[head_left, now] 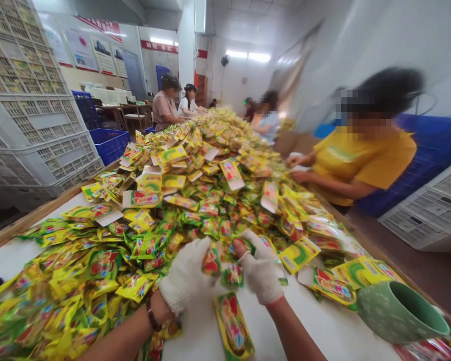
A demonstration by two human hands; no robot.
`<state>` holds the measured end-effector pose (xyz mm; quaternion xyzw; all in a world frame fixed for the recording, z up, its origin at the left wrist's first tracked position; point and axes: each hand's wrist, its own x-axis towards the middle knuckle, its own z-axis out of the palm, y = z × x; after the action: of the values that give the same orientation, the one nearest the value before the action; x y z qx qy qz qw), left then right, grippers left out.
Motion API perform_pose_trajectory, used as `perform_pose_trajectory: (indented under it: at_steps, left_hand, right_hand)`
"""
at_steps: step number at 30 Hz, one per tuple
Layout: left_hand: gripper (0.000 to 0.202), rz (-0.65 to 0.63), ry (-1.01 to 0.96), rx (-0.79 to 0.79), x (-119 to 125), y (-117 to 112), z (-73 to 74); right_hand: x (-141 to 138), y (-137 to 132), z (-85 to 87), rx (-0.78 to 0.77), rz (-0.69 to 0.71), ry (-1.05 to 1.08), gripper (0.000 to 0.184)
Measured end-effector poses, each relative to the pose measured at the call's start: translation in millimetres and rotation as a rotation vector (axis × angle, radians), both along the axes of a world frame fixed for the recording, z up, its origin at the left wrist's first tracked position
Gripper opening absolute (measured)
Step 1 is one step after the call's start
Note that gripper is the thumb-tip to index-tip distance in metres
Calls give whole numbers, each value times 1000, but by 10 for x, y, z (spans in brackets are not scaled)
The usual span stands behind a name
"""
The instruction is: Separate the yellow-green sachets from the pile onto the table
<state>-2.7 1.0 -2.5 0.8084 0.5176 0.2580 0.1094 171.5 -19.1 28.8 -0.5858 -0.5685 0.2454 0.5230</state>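
Both my hands wear white knit gloves and sit close together over the white table [323,326]. My left hand [188,273] is closed on a small green and red sachet [212,260]. My right hand [259,271] is closed too, pinching small green sachets [233,275] between it and the left hand. A bare fingertip shows through the right glove. A longer yellow packet [233,326] lies flat on the table just below my hands. A huge heap of yellow-green sachets [195,190] stretches away in front of me.
A green mug [394,311] lies on its side at the right table edge. A person in a yellow shirt [361,160] works at the right side; others stand further back. White plastic crates [33,110] are stacked at the left, blue crates [108,143] behind.
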Motion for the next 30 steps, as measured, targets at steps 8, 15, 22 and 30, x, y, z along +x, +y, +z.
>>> perform_pose_trajectory:
  at_steps: [8, 15, 22, 30]
  left_hand:
    - [46, -89, 208, -17, -114, 76, 99]
    - [54, -46, 291, 9, -172, 125, 156]
    - [49, -141, 300, 6, -96, 59, 152]
    - [53, -4, 226, 41, -125, 85, 60]
  right_hand:
    - [86, 33, 25, -118, 302, -62, 24]
    - [133, 8, 77, -247, 350, 73, 27]
    - [14, 19, 35, -96, 199, -37, 24]
    - [117, -1, 67, -258, 198, 411, 33]
